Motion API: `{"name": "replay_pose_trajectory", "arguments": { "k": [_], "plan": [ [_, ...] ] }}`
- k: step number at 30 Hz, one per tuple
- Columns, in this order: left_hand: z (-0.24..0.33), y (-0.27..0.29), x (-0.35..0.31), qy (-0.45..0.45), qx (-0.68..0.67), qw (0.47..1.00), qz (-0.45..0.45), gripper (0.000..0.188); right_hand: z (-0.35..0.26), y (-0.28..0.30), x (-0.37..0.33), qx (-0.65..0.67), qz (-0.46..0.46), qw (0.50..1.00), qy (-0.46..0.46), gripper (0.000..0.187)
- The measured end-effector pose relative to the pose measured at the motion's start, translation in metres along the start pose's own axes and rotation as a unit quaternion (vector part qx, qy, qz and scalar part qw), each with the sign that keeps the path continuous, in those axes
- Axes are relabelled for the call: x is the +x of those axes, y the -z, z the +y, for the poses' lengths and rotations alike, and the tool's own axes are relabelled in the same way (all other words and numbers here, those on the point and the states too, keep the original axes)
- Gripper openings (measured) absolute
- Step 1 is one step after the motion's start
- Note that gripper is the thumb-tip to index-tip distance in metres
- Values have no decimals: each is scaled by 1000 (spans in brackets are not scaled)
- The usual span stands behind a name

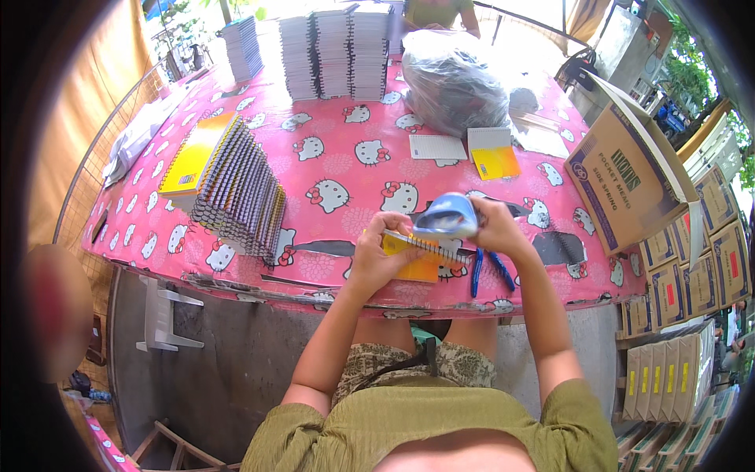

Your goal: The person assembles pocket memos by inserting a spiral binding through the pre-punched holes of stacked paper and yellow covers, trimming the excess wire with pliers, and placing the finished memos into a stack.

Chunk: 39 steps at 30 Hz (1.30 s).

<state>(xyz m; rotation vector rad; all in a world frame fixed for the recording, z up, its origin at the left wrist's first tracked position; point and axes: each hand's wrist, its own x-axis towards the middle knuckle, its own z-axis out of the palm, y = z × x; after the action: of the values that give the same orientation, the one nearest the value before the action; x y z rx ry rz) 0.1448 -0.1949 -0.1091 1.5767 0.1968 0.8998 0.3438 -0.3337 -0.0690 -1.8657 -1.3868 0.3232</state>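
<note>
My left hand [381, 253] is closed on a small yellow spiral notebook [417, 269] near the table's front edge, its thumb lying by the wire coil. My right hand [497, 226] pinches a curled blue-and-white piece [447, 215] just above that coil. Whether this piece belongs to the notebook, I cannot tell. Right of the notebook, blue-handled pliers [491, 271] lie on the pink patterned table cover [338, 169], touched by neither hand.
A tall stack of yellow spiral notebooks [236, 185] stands at left. Coil-bound stacks [334, 55] and a grey plastic bag [456, 82] are farther back, with two small notepads [494, 153] before the bag. A cardboard box [625, 169] borders the right edge. Another person [444, 12] is across the table.
</note>
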Motion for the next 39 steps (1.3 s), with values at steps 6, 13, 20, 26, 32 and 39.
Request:
{"name": "replay_pose_trajectory", "arguments": {
  "k": [6,13,20,26,32,39],
  "plan": [
    [-3,17,-11,57,-86,993,48,34,-14,-6,14,72,4,997,20,32],
    [-1,30,-15,66,-89,992,64,35,-27,-16,28,-60,-46,997,-6,38],
    [0,32,-12,76,-146,986,39,24,34,-7,1,-370,139,918,40,46],
    [4,17,-6,118,-226,965,55,27,-9,-31,-71,-384,17,873,-300,56],
    [-5,5,-3,-36,-114,989,90,23,12,-33,-108,-400,90,893,-188,67],
    [-20,10,-6,35,-184,978,92,21,-9,-27,-116,-341,44,913,-220,57]
  ]
}}
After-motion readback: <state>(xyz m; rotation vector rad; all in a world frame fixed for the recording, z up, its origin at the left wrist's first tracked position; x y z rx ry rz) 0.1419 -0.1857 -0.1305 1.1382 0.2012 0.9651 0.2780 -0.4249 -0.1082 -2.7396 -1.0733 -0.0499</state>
